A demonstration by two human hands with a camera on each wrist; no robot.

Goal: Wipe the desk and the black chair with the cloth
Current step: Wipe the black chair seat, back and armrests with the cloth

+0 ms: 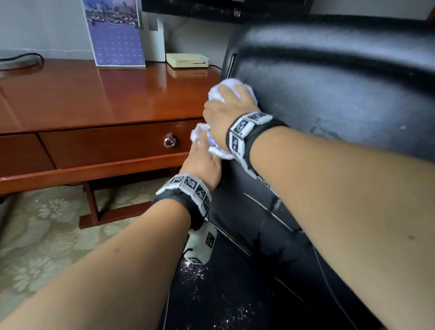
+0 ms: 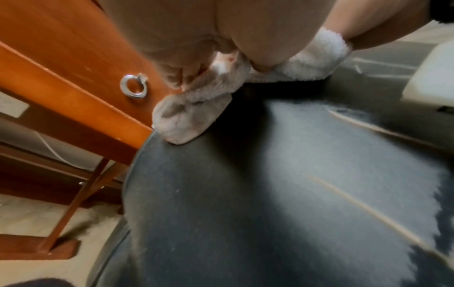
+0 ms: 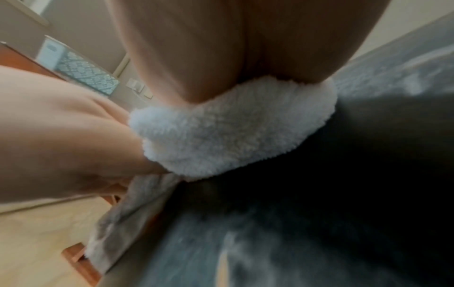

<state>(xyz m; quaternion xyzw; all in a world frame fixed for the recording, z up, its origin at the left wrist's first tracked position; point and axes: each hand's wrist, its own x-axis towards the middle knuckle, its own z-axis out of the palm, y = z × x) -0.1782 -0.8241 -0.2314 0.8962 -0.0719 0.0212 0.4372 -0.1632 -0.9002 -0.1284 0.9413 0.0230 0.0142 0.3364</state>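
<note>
The fluffy white cloth (image 1: 233,89), soft, light and apt to bunch, lies on the black chair (image 1: 348,79) backrest edge beside the wooden surface (image 1: 94,94), right hand (image 1: 228,108) pressing its bunched middle, left hand (image 1: 203,163) pinching its trailing end.

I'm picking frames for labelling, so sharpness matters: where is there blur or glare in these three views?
Head view: mostly sharp, window glare on the desk top, slight blur on the cloth. Left wrist view: black chair smeared, ring pull readable. Right wrist view: soft throughout, right hand and chair blurred.
</note>
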